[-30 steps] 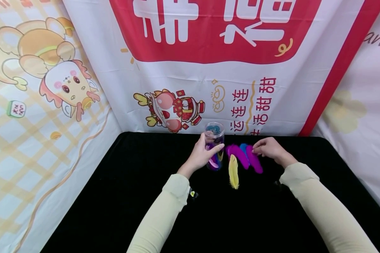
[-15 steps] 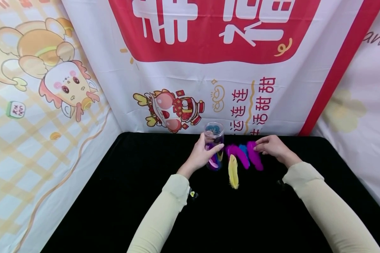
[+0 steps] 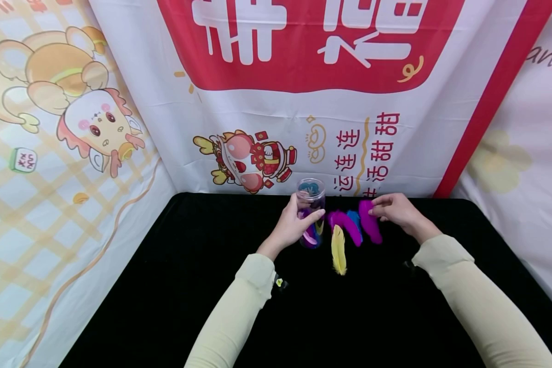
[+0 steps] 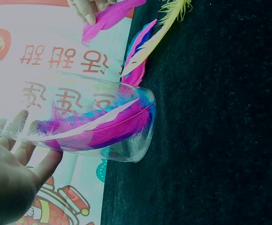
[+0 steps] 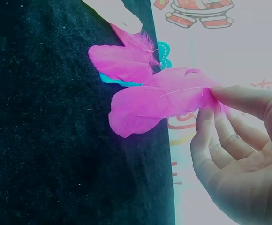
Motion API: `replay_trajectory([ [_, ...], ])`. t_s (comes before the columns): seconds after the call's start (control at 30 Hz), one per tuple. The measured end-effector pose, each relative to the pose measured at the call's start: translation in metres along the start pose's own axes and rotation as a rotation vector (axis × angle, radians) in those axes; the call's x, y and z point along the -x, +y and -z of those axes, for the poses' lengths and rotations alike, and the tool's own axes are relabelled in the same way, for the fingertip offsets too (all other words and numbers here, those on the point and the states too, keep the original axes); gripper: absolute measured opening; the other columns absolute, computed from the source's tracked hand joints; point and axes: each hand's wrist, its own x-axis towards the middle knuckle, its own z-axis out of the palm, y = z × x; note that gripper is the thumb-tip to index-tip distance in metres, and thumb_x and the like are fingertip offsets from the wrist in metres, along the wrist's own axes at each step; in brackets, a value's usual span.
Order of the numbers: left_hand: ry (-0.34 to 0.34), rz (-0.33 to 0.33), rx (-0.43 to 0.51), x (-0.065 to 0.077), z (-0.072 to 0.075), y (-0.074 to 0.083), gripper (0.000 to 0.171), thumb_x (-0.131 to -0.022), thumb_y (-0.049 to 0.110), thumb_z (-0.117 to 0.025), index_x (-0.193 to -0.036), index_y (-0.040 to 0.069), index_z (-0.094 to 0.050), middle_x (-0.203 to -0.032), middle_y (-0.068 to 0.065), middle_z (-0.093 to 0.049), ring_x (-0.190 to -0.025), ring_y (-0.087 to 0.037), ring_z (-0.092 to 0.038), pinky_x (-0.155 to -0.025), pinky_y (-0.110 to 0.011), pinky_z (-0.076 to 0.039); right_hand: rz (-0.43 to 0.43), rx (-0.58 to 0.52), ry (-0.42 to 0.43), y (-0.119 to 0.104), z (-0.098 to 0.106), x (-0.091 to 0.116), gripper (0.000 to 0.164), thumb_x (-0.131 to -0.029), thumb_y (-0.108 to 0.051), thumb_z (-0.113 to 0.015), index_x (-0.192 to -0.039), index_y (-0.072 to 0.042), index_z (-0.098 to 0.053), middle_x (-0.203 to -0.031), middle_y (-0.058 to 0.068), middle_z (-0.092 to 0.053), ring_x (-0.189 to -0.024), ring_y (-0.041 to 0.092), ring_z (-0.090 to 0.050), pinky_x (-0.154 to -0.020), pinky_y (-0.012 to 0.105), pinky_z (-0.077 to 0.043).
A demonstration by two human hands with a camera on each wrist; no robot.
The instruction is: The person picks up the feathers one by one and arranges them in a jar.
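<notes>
My left hand [image 3: 293, 222] grips a clear plastic jar [image 3: 311, 190] near the back of the table, its thumb and fingers wrapped round the side. Inside the jar, purple, blue and pale feathers [image 4: 103, 125] stand bunched together. To the right, my right hand [image 3: 397, 212] pinches a magenta feather [image 3: 369, 221] near one end between thumb and fingertips; the feather's broad end [image 5: 131, 110] hangs out over the black cloth. Between the hands lie another magenta feather [image 3: 347, 227], a blue feather [image 3: 354, 220] and a yellow feather [image 3: 339, 250], the yellow one closest to the front.
A black cloth [image 3: 211, 306] covers the table. Right behind its back edge hangs a white and red printed banner [image 3: 276, 112]. Patterned fabric walls [image 3: 64, 204] stand at the left and right sides.
My right hand has drawn the pinched magenta feather slightly up and away from the blue one, opening a gap between them. The left hand and jar have stayed in place.
</notes>
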Motion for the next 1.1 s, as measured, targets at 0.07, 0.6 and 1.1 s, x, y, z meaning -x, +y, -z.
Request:
replay_trajectory([
  [0.07, 0.001, 0.001, -0.004, 0.000, 0.000, 0.000, 0.065, -0.092, 0.048, -0.074, -0.138, 0.016, -0.042, -0.137, -0.015, -0.060, -0.126, -0.021, -0.058, -0.109, -0.044, -0.046, 0.005, -0.002, 0.006, -0.002, 0.001, 0.001, 0.047, -0.098, -0.016, -0.070, -0.134, 0.011, -0.058, -0.129, 0.023, -0.065, -0.092, 0.010, -0.066, -0.080, 0.030, -0.058],
  [0.6, 0.004, 0.009, -0.005, 0.001, 0.000, 0.002, 0.063, -0.092, 0.046, -0.075, -0.137, 0.015, -0.043, -0.134, -0.010, -0.061, -0.126, -0.020, -0.058, -0.109, -0.043, -0.046, 0.027, -0.006, 0.049, -0.016, 0.002, 0.002, 0.046, -0.098, -0.016, -0.071, -0.134, 0.009, -0.058, -0.122, 0.014, -0.069, -0.087, 0.012, -0.067, -0.076, 0.026, -0.057],
  [1.1, -0.003, 0.004, 0.007, 0.001, 0.000, 0.001, 0.064, -0.092, 0.048, -0.075, -0.138, 0.016, -0.043, -0.136, -0.010, -0.061, -0.127, -0.020, -0.058, -0.109, -0.044, -0.046, 0.057, -0.033, 0.056, -0.029, 0.002, 0.008, 0.044, -0.098, -0.014, -0.070, -0.133, 0.010, -0.058, -0.128, 0.017, -0.067, -0.087, 0.005, -0.067, -0.079, 0.026, -0.058],
])
